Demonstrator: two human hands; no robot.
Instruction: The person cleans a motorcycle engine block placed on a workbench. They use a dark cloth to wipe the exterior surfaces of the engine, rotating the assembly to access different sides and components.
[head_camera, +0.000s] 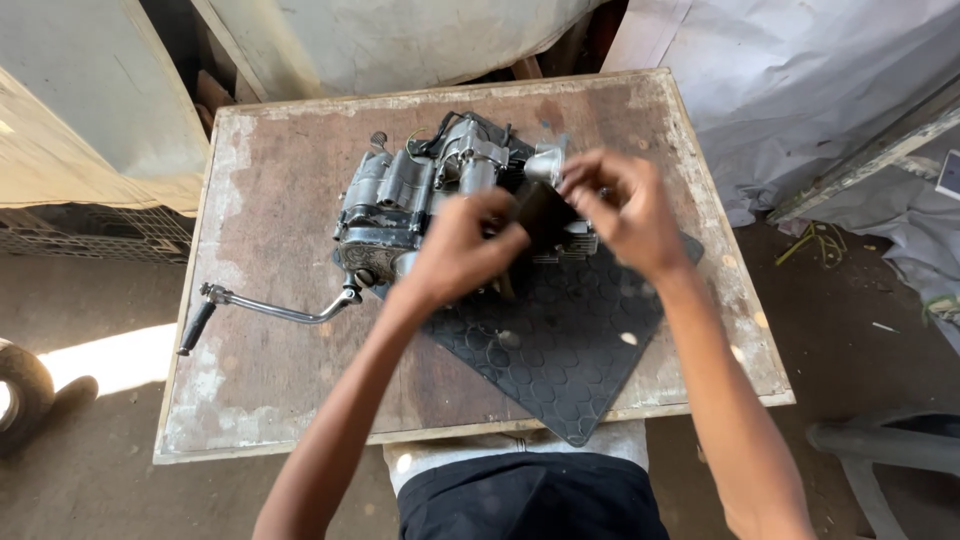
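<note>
A small grey motorcycle engine (420, 195) sits on a worn wooden table (270, 180), partly on a black rubber mat (570, 350) with a hexagon pattern. Its chrome kick-start lever (270, 308) with a black grip sticks out to the left. My left hand (462, 250) and my right hand (625, 210) are both over the engine's right end, fingers curled around a dark part (543, 212) between them. The hands hide most of that part and the cylinder fins below it.
The table edge runs close to my body at the bottom. Grey tarpaulin (800, 90) lies at the right and back, a tyre (20, 395) on the floor at the left, a grey plastic chair (890, 450) at the lower right.
</note>
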